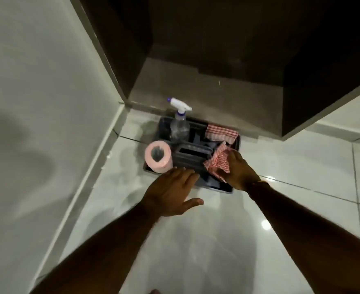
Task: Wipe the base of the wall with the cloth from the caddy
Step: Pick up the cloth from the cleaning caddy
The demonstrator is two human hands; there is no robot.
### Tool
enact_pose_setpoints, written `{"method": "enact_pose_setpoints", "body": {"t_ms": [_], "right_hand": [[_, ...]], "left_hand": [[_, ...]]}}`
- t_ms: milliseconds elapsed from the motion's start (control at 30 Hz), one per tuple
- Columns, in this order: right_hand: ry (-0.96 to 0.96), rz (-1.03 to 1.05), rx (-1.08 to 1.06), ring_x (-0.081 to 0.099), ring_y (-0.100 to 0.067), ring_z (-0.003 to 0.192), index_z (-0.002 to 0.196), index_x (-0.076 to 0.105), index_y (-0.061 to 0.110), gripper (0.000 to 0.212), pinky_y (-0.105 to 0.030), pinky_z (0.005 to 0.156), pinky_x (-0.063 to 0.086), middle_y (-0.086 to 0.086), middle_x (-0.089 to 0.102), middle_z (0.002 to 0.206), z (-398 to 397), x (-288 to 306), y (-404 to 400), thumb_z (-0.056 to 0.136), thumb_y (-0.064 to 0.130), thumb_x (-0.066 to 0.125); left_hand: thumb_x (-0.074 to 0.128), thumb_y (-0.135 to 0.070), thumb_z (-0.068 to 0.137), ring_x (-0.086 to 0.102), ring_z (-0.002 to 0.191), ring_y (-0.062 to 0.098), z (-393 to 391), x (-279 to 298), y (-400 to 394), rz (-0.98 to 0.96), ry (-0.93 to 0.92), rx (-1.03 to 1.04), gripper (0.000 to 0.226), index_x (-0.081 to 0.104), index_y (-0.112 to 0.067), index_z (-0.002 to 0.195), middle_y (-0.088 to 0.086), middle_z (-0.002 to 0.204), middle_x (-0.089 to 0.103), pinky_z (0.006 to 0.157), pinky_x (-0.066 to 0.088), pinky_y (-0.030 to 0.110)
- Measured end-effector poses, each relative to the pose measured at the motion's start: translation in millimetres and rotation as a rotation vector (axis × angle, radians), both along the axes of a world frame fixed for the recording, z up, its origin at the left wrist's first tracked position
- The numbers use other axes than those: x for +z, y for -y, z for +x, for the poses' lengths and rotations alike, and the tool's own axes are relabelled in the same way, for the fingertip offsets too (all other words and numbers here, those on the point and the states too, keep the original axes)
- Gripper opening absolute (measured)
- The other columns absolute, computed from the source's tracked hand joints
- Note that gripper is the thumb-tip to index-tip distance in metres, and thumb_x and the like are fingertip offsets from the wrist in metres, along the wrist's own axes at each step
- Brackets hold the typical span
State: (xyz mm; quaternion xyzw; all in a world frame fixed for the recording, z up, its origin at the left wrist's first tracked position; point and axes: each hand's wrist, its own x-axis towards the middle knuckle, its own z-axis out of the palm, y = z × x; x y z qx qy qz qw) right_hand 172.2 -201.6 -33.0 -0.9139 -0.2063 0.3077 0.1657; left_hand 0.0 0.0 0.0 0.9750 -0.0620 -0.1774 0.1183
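A dark grey caddy [227, 188] stands on the white floor tiles in front of a dark cabinet. My right hand [239, 170] is closed on a red-and-white checked cloth [216, 160] at the caddy's near right compartment. A second checked cloth [221, 132] lies folded in the far right compartment. My left hand [170, 190] is spread flat, fingertips touching the caddy's near edge, holding nothing. The wall [37, 102] rises on the left, and its base [94, 168] runs diagonally down to the lower left.
A clear spray bottle [180, 126] with a white and purple trigger stands in the caddy's far left compartment. A pink paper roll [159, 157] sits in the near left compartment. The dark open cabinet [196, 60] looms behind. Glossy floor tiles [196, 240] spread below my arms.
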Motion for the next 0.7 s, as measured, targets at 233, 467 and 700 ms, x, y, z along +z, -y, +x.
{"method": "enact_pose_setpoints", "body": {"t_ms": [233, 467, 700], "right_hand": [[0.159, -0.105, 0.046, 0.004, -0.040, 0.160, 0.165, 0.000, 0.020, 0.124, -0.054, 0.132, 0.009, -0.017, 0.006, 0.173, 10, -152, -15, 0.078, 0.067, 0.075], [0.367, 0.036, -0.082, 0.024, -0.044, 0.155, 0.164, 0.022, 0.023, 0.078, -0.053, 0.130, 0.021, -0.013, 0.029, 0.169, 0, -181, -14, 0.096, 0.007, 0.058], [0.142, 0.529, -0.577, 0.059, -0.021, 0.108, 0.138, 0.059, 0.017, 0.051, -0.052, 0.105, 0.055, -0.001, 0.063, 0.124, -12, -109, -19, 0.095, -0.008, 0.050]], "left_hand": [[0.009, -0.078, 0.096, 0.006, 0.163, 0.031, 3, -163, 24, 0.112, -0.080, 0.124, 0.098, 0.014, -0.010, 0.166, 0.013, 0.176, 0.013, 0.132, 0.000, 0.053], [0.010, -0.077, 0.097, 0.006, 0.164, 0.027, -2, -200, 15, 0.081, -0.032, 0.138, 0.093, 0.019, -0.016, 0.166, 0.007, 0.176, 0.018, 0.131, -0.005, 0.055], [0.003, -0.079, 0.096, 0.002, 0.164, 0.029, -36, -147, 14, 0.059, -0.042, 0.145, 0.097, 0.009, -0.013, 0.167, 0.009, 0.177, 0.008, 0.132, -0.002, 0.054]]}}
